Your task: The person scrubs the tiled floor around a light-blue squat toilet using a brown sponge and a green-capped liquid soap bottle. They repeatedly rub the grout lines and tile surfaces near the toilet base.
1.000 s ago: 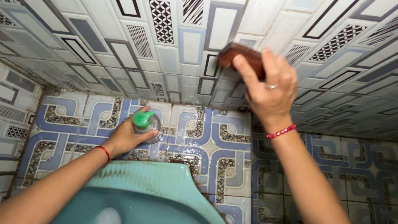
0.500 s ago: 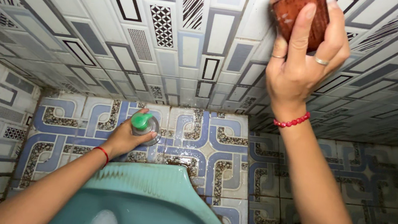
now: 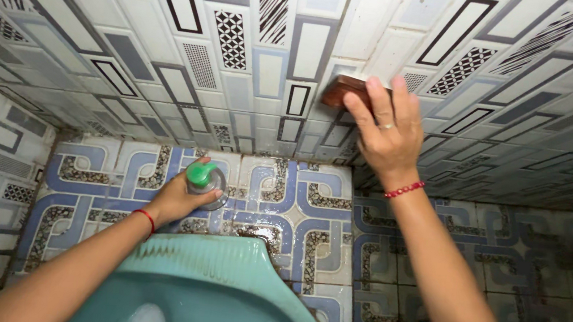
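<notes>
Pressing a brown scrub brush (image 3: pixel 345 90) flat against the patterned wall tiles (image 3: pixel 170 37), the right hand (image 3: pixel 386 129) has its fingers (image 3: pixel 373 110) laid over the back and curled round the edges. The block looks stiff and light, likely slick when wet — best held across its back, as here. The left hand (image 3: pixel 176 202) wraps a clear bottle with a green cap (image 3: pixel 203 178), standing on the floor tiles (image 3: pixel 282 197) beside the teal toilet pan (image 3: pixel 211 297) — probably light, squeezable plastic.
</notes>
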